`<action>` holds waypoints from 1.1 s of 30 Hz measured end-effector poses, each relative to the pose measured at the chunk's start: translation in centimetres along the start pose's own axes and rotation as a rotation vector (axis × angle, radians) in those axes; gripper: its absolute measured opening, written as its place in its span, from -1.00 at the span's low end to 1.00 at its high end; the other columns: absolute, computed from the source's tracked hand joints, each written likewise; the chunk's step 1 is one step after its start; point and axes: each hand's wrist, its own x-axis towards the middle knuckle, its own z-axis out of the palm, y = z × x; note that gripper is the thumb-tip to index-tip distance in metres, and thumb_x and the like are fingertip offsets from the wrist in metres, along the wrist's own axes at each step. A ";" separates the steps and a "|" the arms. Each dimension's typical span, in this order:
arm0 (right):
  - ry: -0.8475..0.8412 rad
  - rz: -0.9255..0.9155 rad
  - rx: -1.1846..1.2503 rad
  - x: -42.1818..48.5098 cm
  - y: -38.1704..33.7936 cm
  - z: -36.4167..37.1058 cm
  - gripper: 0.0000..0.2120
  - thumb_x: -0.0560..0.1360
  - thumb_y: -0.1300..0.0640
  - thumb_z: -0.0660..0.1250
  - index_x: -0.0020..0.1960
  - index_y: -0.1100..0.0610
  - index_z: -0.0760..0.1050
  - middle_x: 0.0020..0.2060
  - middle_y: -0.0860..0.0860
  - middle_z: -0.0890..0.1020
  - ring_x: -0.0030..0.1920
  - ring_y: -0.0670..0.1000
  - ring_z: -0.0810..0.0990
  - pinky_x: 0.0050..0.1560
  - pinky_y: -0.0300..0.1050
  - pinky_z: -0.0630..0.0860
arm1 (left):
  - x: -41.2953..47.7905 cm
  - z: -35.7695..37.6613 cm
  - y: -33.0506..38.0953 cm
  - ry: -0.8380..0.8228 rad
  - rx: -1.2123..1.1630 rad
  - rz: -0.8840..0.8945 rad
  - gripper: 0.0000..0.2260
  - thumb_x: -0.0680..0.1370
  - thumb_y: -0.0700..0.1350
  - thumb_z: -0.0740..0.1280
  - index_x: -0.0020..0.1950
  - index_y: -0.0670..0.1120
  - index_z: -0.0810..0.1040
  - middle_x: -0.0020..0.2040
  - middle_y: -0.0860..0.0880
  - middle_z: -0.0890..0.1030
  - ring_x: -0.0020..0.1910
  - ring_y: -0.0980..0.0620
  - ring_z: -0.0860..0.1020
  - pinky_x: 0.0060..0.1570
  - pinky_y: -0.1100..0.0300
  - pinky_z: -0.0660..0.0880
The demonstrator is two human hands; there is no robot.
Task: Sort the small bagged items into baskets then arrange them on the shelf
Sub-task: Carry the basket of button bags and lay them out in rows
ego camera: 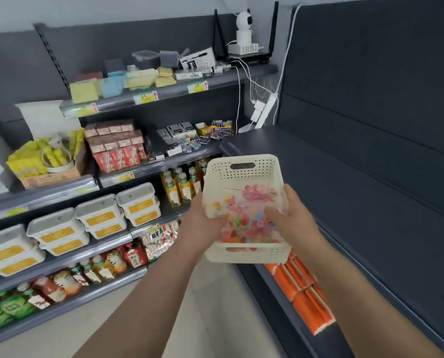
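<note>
Low in the middle of the frame, my two arms reach up to the white basket (252, 254). My left hand (202, 218) curls round its left wall. My right hand (296, 215) curls round its right wall. Its fingers (271, 213) hook over the rim and go down inside, but I cannot tell if they touch the bags. The small clear bags (244, 218) of bright bits lie in a heap inside the basket. The basket is up in the air and rests on nothing.

I think a spill is the big worry. The bags look slippery and are piled up. If one hand lets go or the basket tips, they could slide over the rim. They would land on the floor or on the orange packs (301, 293) just under the basket, at lower right.

Next comes the dark shelf (319, 164) at right. If I go in too low, the basket could bang its front edge and jolt the bags out.

The bottles (182, 184) stand close to the left of the basket, so a wide swing could knock them. Far off, at the top of the frame, white cables (252, 89) hang down, and I should stay away from them.
</note>
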 end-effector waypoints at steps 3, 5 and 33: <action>0.052 0.016 0.000 5.0 -1.5 0.5 -0.68 0.49 0.04 0.23 0.06 -0.37 0.28 -0.06 -0.19 0.61 -0.05 0.02 0.64 0.01 0.16 0.59 | 5.8 -0.4 1.7 -0.051 -0.001 0.028 -0.54 0.53 -0.20 0.39 0.33 0.12 0.33 -0.06 0.19 0.55 -0.05 0.12 0.59 0.03 0.01 0.60; 0.108 0.021 0.002 8.5 -2.4 1.0 -0.68 0.50 0.04 0.23 0.12 -0.33 0.29 -0.09 -0.19 0.61 -0.04 0.02 0.63 0.03 0.15 0.58 | 10.2 -0.5 2.9 -0.096 0.013 0.073 -0.59 0.51 -0.18 0.40 0.25 0.14 0.35 -0.05 0.16 0.58 -0.08 0.13 0.60 0.00 0.01 0.61; 0.585 0.408 0.160 35.2 -0.6 -0.9 -0.65 0.51 0.07 0.29 0.09 -0.30 0.23 -0.08 -0.25 0.57 -0.07 -0.06 0.62 -0.06 -0.01 0.57 | 45.9 12.5 13.7 -0.680 0.372 0.318 -0.64 0.58 0.04 0.34 0.35 0.09 0.36 0.05 0.11 0.58 0.03 0.05 0.60 0.13 -0.05 0.56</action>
